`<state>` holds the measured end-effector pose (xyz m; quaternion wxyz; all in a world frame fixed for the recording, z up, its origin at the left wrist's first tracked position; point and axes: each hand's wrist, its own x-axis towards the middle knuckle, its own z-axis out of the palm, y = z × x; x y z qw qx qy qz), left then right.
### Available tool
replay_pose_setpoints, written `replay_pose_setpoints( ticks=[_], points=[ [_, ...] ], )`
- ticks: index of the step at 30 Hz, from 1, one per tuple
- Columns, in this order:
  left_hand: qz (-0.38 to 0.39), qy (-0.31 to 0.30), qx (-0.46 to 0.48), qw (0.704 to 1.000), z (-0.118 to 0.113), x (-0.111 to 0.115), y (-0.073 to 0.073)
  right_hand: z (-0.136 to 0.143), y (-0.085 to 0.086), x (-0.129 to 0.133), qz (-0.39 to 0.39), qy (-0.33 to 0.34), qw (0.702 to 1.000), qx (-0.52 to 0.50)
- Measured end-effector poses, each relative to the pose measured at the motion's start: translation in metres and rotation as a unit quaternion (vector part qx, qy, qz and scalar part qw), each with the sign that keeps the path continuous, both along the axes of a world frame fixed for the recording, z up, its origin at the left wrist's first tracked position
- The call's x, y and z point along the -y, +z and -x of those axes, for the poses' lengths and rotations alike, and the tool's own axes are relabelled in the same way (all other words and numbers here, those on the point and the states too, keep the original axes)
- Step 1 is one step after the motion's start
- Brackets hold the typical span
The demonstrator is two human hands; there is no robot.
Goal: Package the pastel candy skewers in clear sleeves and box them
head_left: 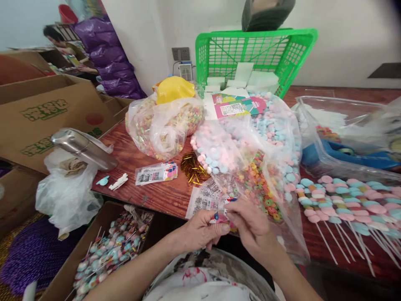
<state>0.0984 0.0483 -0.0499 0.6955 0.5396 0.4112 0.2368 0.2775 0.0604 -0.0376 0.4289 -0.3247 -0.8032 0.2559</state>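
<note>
Near the table's front edge, my left hand [205, 229] is closed on a small printed plastic bag [221, 218] with blue and pink on it. Close beside it, my right hand [250, 223] has its fingers bent together at the bag's upper edge; what they pinch is too small to make out. Just beyond the hands lie more printed clear bags [205, 200]. A bundle of gold ties [192, 168] rests behind these. Ring-shaped candies [261, 188] in clear plastic are beyond my right hand. Pink and blue candy skewers [347, 200] lie in rows at the right.
A green basket [257, 35] stands at the back, before bags of marshmallows [219, 144] and colourful candies [163, 129]. A steel flask [84, 148] leans at left. Below is a carton [108, 207] of skewers. A clear bin [344, 102] sits right; another person [73, 52] is far left.
</note>
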Motion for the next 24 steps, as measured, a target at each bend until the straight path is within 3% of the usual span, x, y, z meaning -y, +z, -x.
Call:
replay_pose_setpoints(
  ticks=[2, 6, 9, 12, 16, 20, 24],
  points=[
    [0.001, 0.0, 0.004, 1.0, 0.004, -0.001, 0.004, -0.002, 0.0, -0.001, 0.029, -0.042, 0.998, -0.047],
    [-0.014, -0.043, 0.02, 0.999, 0.012, 0.0, 0.009, 0.002, -0.001, -0.002, 0.038, -0.003, 0.998, -0.041],
    [-0.009, -0.032, 0.02, 0.999, 0.017, 0.003, 0.006, 0.004, -0.006, -0.005, 0.035, -0.039, 0.996, -0.069],
    [0.015, 0.019, 0.023, 0.999, 0.018, 0.008, -0.002, 0.005, -0.017, -0.005, 0.039, -0.1, 0.99, -0.095],
    [0.031, 0.11, 0.033, 0.993, 0.012, 0.013, -0.009, 0.014, -0.03, 0.005, 0.116, -0.076, 0.983, -0.122],
    [0.011, 0.19, 0.046, 0.981, 0.004, 0.013, -0.006, 0.017, -0.034, 0.015, 0.214, -0.07, 0.951, -0.21],
    [-0.055, 0.22, 0.027, 0.974, -0.001, 0.014, -0.004, 0.014, -0.034, 0.02, 0.169, -0.061, 0.968, -0.176]
  ],
)
